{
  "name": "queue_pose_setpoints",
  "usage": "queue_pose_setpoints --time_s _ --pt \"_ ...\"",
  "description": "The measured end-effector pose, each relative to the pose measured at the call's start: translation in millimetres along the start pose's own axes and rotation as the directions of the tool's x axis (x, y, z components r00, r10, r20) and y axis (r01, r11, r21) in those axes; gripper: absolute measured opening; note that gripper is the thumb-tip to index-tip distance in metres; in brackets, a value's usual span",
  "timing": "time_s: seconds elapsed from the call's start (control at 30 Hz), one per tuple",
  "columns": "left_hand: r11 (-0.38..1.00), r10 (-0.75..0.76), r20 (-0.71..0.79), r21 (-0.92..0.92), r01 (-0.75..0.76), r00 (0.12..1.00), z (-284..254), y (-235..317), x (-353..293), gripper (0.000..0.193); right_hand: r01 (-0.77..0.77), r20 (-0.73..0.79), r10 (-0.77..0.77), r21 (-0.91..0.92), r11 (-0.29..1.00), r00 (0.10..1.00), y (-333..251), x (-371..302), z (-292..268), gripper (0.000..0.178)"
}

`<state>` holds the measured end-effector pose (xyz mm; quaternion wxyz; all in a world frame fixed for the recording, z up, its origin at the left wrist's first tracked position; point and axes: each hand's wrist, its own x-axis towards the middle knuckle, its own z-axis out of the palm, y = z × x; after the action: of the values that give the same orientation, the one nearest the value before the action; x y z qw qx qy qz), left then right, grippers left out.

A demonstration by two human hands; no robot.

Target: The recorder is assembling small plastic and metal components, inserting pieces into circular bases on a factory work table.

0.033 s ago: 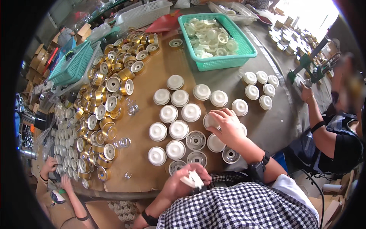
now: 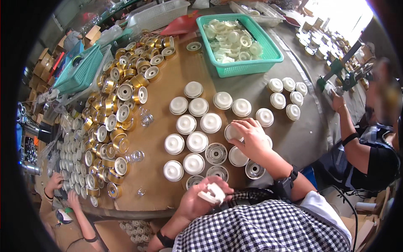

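Note:
My left hand (image 2: 192,200) is near the table's front edge, palm up, with its fingers curled around a few loose white plastic caps (image 2: 216,192). Ahead and to the right, the fingers of my right hand (image 2: 255,140) rest on a white cap (image 2: 231,132) that sits on a round part, and the thumb is close to its rim. Rows of round parts topped with white caps (image 2: 197,142) surround the right hand. Several uncapped parts (image 2: 216,153) show metallic faces with a central hole. My right forearm and hand partly cover neighbouring capped parts.
A green basket (image 2: 252,69) of loose white caps stands at the back. Gold ring-shaped parts (image 2: 121,113) are heaped at left, with clear springs (image 2: 135,156) beside them. Another person's hands (image 2: 54,181) work at far left; a person's arm (image 2: 346,122) reaches a green press (image 2: 338,77) at right.
The white caps in my left hand have tilted slightly. My right hand stays on the same white cap.

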<state>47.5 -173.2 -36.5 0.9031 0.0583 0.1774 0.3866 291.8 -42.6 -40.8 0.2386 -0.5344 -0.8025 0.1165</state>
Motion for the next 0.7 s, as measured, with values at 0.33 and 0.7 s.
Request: queue_pose_setpoints --time_s 0.33,0.7 --pt "0.989 -0.058 -0.1 0.133 0.071 0.993 38 4 15 0.073 0.15 0.205 -0.414 0.719 0.679 0.887 -52 -40 -52 0.064" --pt "0.938 0.166 -0.057 0.316 -0.14 0.984 10 4 -21 0.037 -0.068 0.074 0.043 0.38 0.922 0.996 -25 -79 -112 0.051"
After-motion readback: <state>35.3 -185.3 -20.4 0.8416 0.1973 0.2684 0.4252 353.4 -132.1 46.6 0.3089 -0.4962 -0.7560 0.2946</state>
